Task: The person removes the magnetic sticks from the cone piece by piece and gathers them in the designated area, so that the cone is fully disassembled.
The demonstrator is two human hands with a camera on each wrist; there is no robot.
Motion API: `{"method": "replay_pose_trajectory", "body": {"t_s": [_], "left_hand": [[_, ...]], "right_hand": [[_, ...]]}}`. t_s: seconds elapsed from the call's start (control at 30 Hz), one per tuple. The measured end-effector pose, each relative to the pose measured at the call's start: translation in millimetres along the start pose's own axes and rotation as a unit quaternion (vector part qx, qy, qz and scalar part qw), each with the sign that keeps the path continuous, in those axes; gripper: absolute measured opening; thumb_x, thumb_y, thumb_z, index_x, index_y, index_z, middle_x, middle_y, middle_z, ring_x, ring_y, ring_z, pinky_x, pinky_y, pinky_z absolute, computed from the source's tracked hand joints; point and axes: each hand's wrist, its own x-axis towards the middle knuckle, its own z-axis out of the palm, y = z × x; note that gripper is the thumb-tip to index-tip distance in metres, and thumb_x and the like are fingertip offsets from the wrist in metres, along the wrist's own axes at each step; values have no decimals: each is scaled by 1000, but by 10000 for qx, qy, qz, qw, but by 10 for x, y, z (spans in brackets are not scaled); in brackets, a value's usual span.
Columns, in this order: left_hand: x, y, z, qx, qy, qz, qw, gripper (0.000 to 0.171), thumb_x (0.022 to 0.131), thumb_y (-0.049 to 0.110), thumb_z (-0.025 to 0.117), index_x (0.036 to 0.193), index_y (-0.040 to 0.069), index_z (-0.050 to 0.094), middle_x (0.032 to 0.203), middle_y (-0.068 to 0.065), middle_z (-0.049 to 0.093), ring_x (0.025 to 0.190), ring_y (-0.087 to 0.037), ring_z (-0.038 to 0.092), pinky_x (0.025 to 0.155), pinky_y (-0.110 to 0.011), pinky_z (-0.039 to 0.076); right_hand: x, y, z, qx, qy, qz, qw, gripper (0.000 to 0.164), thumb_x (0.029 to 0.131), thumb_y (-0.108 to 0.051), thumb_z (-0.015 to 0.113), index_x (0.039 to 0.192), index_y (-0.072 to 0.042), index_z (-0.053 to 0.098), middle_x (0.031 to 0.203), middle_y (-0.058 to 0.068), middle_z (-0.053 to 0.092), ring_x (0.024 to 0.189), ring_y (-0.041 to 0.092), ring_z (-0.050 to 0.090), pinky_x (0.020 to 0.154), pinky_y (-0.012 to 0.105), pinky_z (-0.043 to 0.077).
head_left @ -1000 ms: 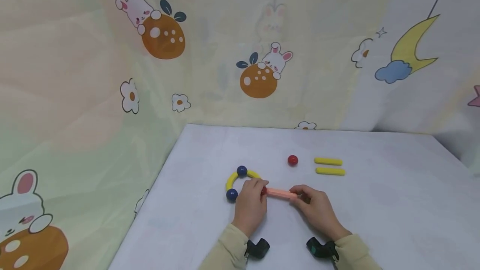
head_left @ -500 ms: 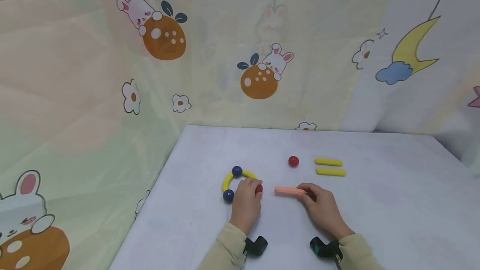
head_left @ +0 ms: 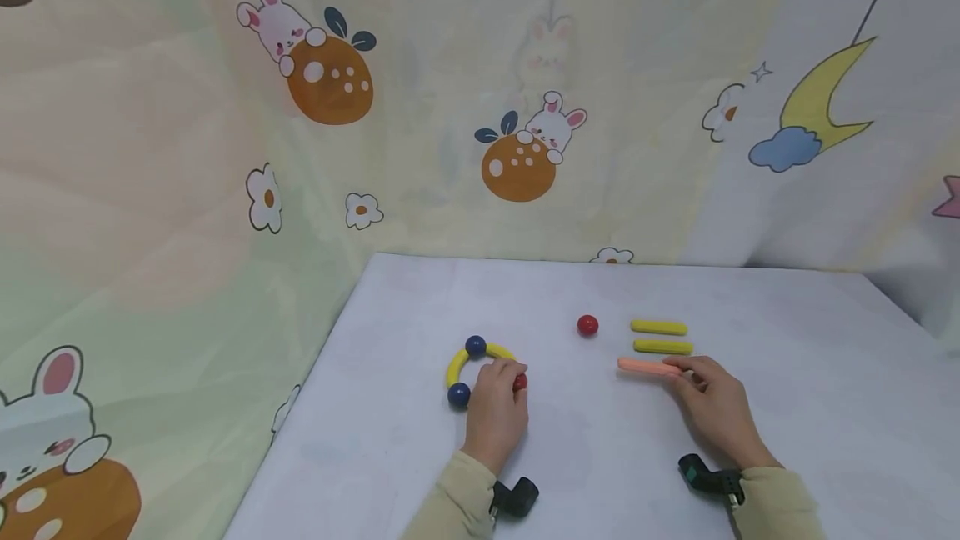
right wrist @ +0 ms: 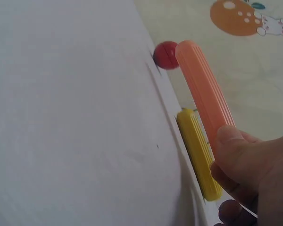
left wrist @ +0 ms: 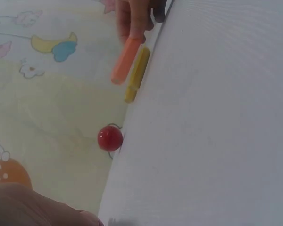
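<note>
In the head view my left hand (head_left: 497, 419) holds a red ball (head_left: 521, 382) at the right side of a part ring. Curved yellow rods (head_left: 453, 368) and two dark blue balls (head_left: 476, 347) make up the part of that ring that shows; my fingers hide the rest. My right hand (head_left: 718, 408) pinches a ribbed, salmon-pink straight rod (right wrist: 203, 87) by one end between thumb and fingers. Its free end points left, close to the nearer of two straight yellow rods (head_left: 663, 347).
A second red ball (head_left: 587, 325) lies on the white table (head_left: 570, 473), left of the yellow rods. Behind the table hangs a cloth (head_left: 420, 132) printed with rabbits and flowers. Each wrist wears a black camera (head_left: 516, 497).
The pink rod has come away from the red ball at my left hand, and my right hand has carried it right to near the yellow rods. My left hand stays at the ring.
</note>
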Motion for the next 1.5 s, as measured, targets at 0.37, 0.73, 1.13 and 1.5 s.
{"method": "replay_pose_trajectory", "body": {"t_s": [0.37,0.73,1.13,1.5], "left_hand": [[3,12,-4,41,-192,-232,9995,26,84,7,75,110,12,70,110,0,65,99,-16,58,85,-27,54],[4,28,2,-53,22,-140,9999,26,82,7,77,106,12,71,107,0,66,96,-15,59,83,-26,54],[-7,69,34,-207,-14,-114,9997,22,82,12,77,103,15,71,101,3,65,91,-12,59,80,-24,54],[-88,137,-77,258,-322,69,9991,43,80,23,81,119,16,64,112,2,62,103,-14,62,92,-30,51]], "right_hand": [[29,225,-84,-403,229,32,9989,27,90,-11,69,116,-3,66,97,11,62,74,19,46,56,24,34],[83,250,-88,-510,101,194,9985,27,90,-9,68,116,-2,65,99,15,61,77,22,48,59,29,36],[89,253,-62,-594,386,237,9972,32,88,0,64,120,0,63,103,18,57,74,23,47,56,28,34],[-74,-274,144,178,909,-34,9957,26,85,4,53,106,-2,68,102,10,61,85,22,51,71,31,39]]}}
